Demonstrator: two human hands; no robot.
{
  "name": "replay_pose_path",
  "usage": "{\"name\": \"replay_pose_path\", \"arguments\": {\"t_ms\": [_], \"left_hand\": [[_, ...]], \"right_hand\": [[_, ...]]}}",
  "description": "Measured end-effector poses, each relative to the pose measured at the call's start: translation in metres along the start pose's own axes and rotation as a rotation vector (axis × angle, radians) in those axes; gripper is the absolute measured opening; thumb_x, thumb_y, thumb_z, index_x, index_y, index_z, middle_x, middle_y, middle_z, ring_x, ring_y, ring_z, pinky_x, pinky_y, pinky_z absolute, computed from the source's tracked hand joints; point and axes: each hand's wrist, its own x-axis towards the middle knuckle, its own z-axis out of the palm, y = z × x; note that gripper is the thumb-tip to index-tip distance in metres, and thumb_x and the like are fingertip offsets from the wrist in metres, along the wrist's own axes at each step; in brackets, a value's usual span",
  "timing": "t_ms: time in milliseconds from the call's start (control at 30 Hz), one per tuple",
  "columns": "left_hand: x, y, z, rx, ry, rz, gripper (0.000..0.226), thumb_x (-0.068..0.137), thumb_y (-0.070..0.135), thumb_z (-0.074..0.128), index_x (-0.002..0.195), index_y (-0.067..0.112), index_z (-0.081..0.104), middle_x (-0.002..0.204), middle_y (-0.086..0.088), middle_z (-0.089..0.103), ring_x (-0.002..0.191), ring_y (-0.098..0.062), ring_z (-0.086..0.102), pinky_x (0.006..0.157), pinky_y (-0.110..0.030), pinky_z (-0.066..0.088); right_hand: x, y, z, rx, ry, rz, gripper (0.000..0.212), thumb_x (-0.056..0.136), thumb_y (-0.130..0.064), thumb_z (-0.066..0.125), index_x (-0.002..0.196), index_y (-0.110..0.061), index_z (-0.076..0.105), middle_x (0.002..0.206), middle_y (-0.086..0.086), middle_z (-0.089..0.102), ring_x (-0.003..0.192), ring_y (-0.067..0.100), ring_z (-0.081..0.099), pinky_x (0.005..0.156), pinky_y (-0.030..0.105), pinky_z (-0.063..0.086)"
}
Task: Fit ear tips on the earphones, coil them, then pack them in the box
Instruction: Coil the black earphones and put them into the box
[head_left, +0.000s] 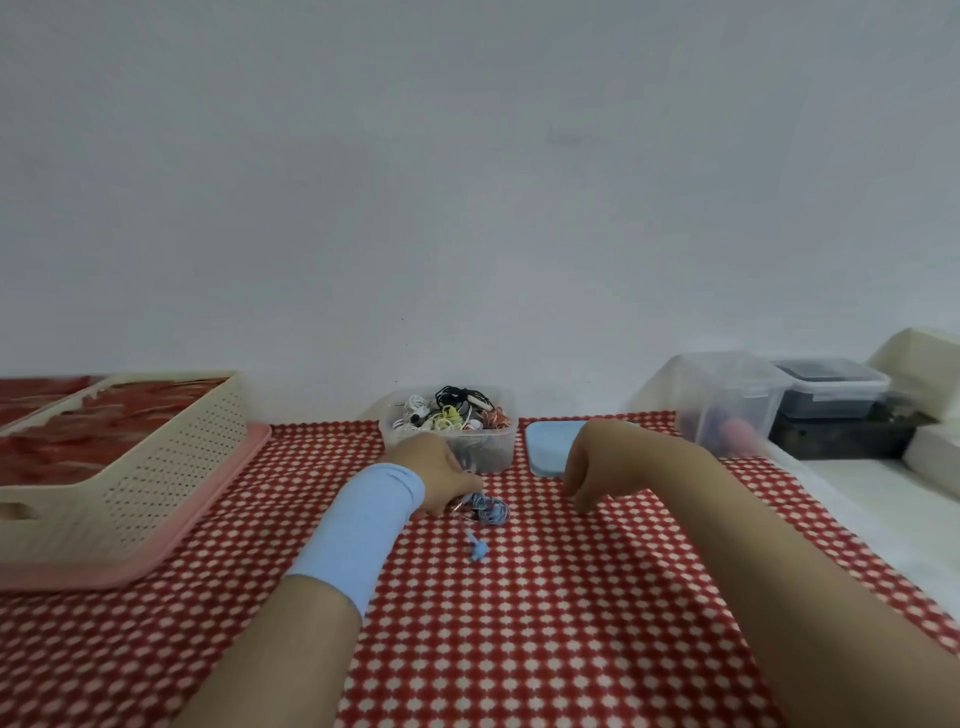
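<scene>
Red-checked counter (519, 623) carries the work. Left hand (439, 475) grips blue earphones (487, 509); right hand (592, 465) curls down, its hold unclear. Fitting tips seems next.

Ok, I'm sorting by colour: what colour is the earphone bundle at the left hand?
The earphone bundle is mostly light blue; head view.

Hands x2: left hand (441, 475), right hand (592, 467). Blue earphone bundle (488, 509) x1, centre. Clear tub (498, 452) x1, far centre. Blue lid (548, 447) x1. Cream basket (156, 467) x1 and pink tray (208, 499) x1, left. Clear containers x2, far right: tall one (727, 400), low one (831, 387).
</scene>
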Motion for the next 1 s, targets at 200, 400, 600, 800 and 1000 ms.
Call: {"name": "replay_pose_path", "arguments": {"t_ms": [200,400,600,800,1000], "left_hand": [[-0.008,-0.003,-0.005,-0.077,0.126,0.202,0.009,0.089,0.025,0.067,0.092,0.032,0.073,0.102,0.015,0.068,0.094,-0.004,0.061,0.091,-0.026,0.049],[-0.004,-0.002,0.008,-0.006,-0.092,0.342,0.022,0.088,0.031,0.07,0.109,0.037,0.073,0.117,0.019,0.061,0.103,-0.003,0.054,0.092,-0.021,0.041],[-0.003,-0.013,0.003,-0.06,-0.01,0.288,0.014,0.083,0.04,0.072,0.093,0.032,0.072,0.098,0.02,0.064,0.09,-0.003,0.06,0.079,-0.018,0.046],[-0.009,-0.025,-0.012,-0.042,-0.062,0.234,0.013,0.079,0.038,0.078,0.088,0.029,0.078,0.093,0.019,0.07,0.089,-0.001,0.062,0.081,-0.022,0.048],[-0.007,-0.021,-0.005,0.003,-0.083,0.282,0.025,0.079,0.025,0.078,0.102,0.034,0.073,0.103,0.017,0.068,0.09,0.0,0.061,0.084,-0.022,0.049]], "right_hand": [[0.009,-0.008,0.01,0.016,0.084,0.028,0.019,0.081,-0.022,0.081,0.1,-0.025,0.081,0.101,-0.008,0.075,0.093,0.011,0.068,0.095,0.029,0.055],[-0.004,-0.016,0.01,0.287,0.116,-0.127,0.02,0.094,-0.017,0.065,0.098,-0.033,0.078,0.087,-0.017,0.071,0.071,0.003,0.065,0.063,0.013,0.049],[-0.01,-0.026,0.014,0.49,0.117,-0.183,0.011,0.092,-0.016,0.071,0.09,-0.019,0.08,0.072,-0.005,0.074,0.053,0.002,0.057,0.051,0.012,0.044],[-0.008,-0.036,0.027,0.603,0.084,-0.223,0.007,0.089,-0.013,0.076,0.091,-0.017,0.081,0.072,-0.007,0.074,0.054,0.009,0.058,0.052,0.014,0.047],[-0.007,-0.042,0.033,0.566,0.016,-0.214,0.008,0.09,-0.016,0.076,0.09,-0.021,0.082,0.06,-0.016,0.07,0.05,0.004,0.058,0.056,0.014,0.048]]}}
